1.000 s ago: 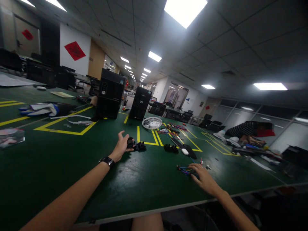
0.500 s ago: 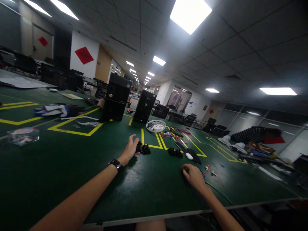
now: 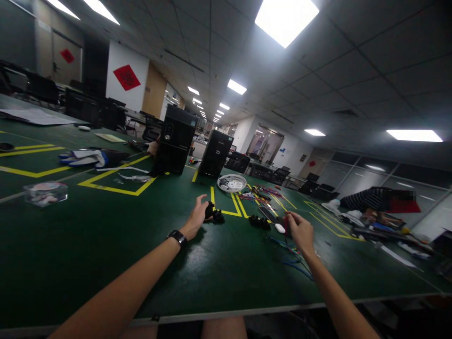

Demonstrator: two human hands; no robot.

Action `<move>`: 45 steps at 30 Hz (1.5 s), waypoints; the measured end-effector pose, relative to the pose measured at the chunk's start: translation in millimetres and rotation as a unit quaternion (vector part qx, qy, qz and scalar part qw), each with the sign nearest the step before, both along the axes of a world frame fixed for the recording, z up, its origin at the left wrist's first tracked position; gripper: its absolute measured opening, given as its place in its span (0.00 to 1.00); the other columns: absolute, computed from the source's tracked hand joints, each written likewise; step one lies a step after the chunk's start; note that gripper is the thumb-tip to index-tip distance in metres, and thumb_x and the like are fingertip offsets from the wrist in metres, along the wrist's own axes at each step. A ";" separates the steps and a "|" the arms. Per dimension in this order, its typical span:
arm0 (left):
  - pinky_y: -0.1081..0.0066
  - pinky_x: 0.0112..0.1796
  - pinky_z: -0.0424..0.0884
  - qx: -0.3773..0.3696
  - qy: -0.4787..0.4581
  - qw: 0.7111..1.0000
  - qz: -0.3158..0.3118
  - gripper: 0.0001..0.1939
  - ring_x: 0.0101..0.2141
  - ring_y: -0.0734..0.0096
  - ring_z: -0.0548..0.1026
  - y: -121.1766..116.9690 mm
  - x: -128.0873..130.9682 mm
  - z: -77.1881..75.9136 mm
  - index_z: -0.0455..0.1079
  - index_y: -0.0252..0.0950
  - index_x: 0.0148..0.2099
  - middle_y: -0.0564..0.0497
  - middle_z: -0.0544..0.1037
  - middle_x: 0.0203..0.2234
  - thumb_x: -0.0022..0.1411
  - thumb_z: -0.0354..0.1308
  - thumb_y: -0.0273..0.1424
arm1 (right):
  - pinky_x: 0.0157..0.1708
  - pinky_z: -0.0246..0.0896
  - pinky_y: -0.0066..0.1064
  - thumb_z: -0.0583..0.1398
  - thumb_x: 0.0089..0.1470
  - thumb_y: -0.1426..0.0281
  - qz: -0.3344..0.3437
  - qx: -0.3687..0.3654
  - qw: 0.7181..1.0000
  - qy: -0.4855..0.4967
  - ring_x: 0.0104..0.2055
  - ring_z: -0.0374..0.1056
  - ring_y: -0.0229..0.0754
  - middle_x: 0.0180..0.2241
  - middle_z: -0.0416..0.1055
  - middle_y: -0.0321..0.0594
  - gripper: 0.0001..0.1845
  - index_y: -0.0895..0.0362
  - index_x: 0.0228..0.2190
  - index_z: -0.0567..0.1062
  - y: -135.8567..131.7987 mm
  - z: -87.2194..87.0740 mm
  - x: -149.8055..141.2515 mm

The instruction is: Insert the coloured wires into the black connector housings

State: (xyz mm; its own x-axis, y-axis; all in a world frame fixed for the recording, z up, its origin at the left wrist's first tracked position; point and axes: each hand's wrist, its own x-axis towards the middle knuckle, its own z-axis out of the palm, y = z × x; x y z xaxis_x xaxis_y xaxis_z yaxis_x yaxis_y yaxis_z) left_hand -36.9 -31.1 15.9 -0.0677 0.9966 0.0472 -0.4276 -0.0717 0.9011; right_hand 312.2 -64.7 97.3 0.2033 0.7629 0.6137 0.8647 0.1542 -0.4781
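My left hand (image 3: 197,219) is on the table with its fingers curled around a small black part (image 3: 209,210). Just beyond it sits another knobbly black piece (image 3: 218,217), and a similar row of black pieces (image 3: 259,222) lies farther right. With my right hand (image 3: 300,231), lifted a little above the table, I pinch a bundle of thin coloured wires (image 3: 298,258). Blue, green and red strands hang below the fingers onto the green surface. A white computer mouse-like object (image 3: 280,228) is beside the right fingertips, near a dark flat item (image 3: 268,214).
A white round basket (image 3: 231,183) and a tangle of coloured wires (image 3: 261,195) are farther back. Two black computer towers (image 3: 176,141) stand behind. Gloves (image 3: 86,157) and a clear box (image 3: 45,194) lie left. Another person (image 3: 370,200) leans over clutter at right.
My right hand has risen and moved forward and right, and the wires now hang gathered below it. My left hand stays by the black parts, with a slight shift in view.
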 end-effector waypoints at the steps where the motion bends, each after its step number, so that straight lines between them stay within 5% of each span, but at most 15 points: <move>1: 0.70 0.32 0.74 -0.004 -0.026 1.000 -0.006 0.20 0.38 0.68 0.75 1.0 0.9 0.0 0.55 0.43 0.58 0.45 0.75 0.41 0.64 0.48 0.33 | 0.37 0.65 0.36 0.52 0.54 0.56 -0.007 0.023 1.000 -0.004 0.35 0.74 0.49 0.31 0.79 0.46 0.25 0.60 0.42 0.78 -0.5 6.8 0.3; 9: 0.71 0.36 0.72 -0.035 -0.194 0.979 -0.050 0.11 0.34 0.70 0.76 6.7 4.4 0.2 0.67 0.31 0.41 0.43 0.76 0.33 0.65 0.50 0.34 | 0.24 0.66 0.31 0.53 0.56 0.54 0.031 0.150 0.985 0.078 0.25 0.71 0.41 0.31 0.74 0.44 0.25 0.60 0.45 0.74 -16.5 64.3 10.7; 14: 0.69 0.31 0.73 -0.042 -0.243 0.965 -0.087 0.12 0.30 0.67 0.77 -0.9 3.7 7.0 0.67 0.31 0.44 0.44 0.76 0.32 0.63 0.49 0.33 | 0.29 0.64 0.31 0.54 0.58 0.57 0.049 0.284 0.957 -0.033 0.26 0.66 0.37 0.31 0.72 0.40 0.20 0.55 0.45 0.76 -42.5 90.9 -37.3; 16: 0.69 0.31 0.72 -0.039 -0.244 0.965 -0.088 0.13 0.30 0.66 0.78 -3.3 1.9 9.7 0.68 0.31 0.45 0.44 0.76 0.32 0.62 0.49 0.33 | 0.26 0.61 0.29 0.56 0.57 0.59 0.122 0.231 0.965 -0.036 0.24 0.63 0.36 0.29 0.72 0.39 0.18 0.55 0.44 0.76 -45.5 80.0 -75.0; 19: 0.68 0.32 0.72 -0.035 -0.248 0.964 -0.084 0.15 0.29 0.64 0.78 -3.7 -2.0 12.2 0.68 0.30 0.44 0.45 0.76 0.29 0.63 0.47 0.35 | 0.18 0.54 0.25 0.58 0.54 0.61 0.271 0.032 0.959 0.082 0.18 0.58 0.33 0.26 0.73 0.38 0.20 0.58 0.46 0.74 -33.7 36.6 -140.4; 22: 0.67 0.30 0.72 -0.015 -0.256 0.964 -0.076 0.18 0.27 0.64 0.78 -0.8 -5.5 13.4 0.67 0.31 0.44 0.45 0.76 0.27 0.65 0.46 0.41 | 0.14 0.48 0.22 0.62 0.50 0.61 0.373 -0.122 0.891 0.230 0.15 0.55 0.30 0.23 0.73 0.38 0.16 0.60 0.37 0.73 -7.9 -18.4 -198.1; 26: 0.74 0.18 0.64 0.008 -0.228 0.972 -0.057 0.21 0.19 0.71 0.73 5.3 -8.2 12.0 0.68 0.30 0.43 0.46 0.76 0.26 0.65 0.45 0.44 | 0.11 0.43 0.21 0.67 0.41 0.58 0.395 -0.182 0.815 0.383 0.12 0.54 0.28 0.20 0.72 0.36 0.19 0.59 0.26 0.68 20.3 -65.3 -240.0; 31: 0.74 0.18 0.64 0.005 -0.206 0.978 -0.044 0.19 0.21 0.70 0.73 6.8 -8.3 7.4 0.68 0.30 0.41 0.45 0.76 0.26 0.65 0.47 0.41 | 0.10 0.46 0.20 0.68 0.40 0.59 0.409 -0.183 0.778 0.440 0.12 0.55 0.28 0.21 0.72 0.36 0.19 0.58 0.24 0.67 22.7 -75.8 -240.0; 41: 0.77 0.15 0.59 0.027 -0.189 0.978 -0.081 0.15 0.25 0.66 0.76 -7.2 3.3 11.3 0.66 0.32 0.45 0.44 0.78 0.32 0.63 0.48 0.37 | 0.10 0.50 0.20 0.68 0.39 0.57 0.392 -0.206 0.763 0.471 0.13 0.58 0.29 0.21 0.73 0.35 0.21 0.58 0.26 0.67 20.3 -85.3 -231.6; 45: 0.73 0.23 0.68 0.066 -0.174 0.976 -0.110 0.15 0.31 0.63 0.78 -11.3 3.9 10.9 0.66 0.32 0.46 0.42 0.78 0.35 0.61 0.49 0.35 | 0.11 0.51 0.21 0.68 0.37 0.54 0.382 -0.244 0.765 0.458 0.13 0.59 0.30 0.20 0.72 0.36 0.23 0.58 0.24 0.66 18.8 -84.0 -228.7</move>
State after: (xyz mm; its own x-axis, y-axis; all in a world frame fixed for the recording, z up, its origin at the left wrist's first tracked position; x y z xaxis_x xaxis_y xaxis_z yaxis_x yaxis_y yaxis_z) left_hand -33.0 -42.5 26.8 0.1118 0.9757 0.1882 -0.7241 -0.0498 0.6879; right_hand 83.5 -45.8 13.3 -0.2426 0.9664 0.0853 -0.1212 0.0571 -0.9910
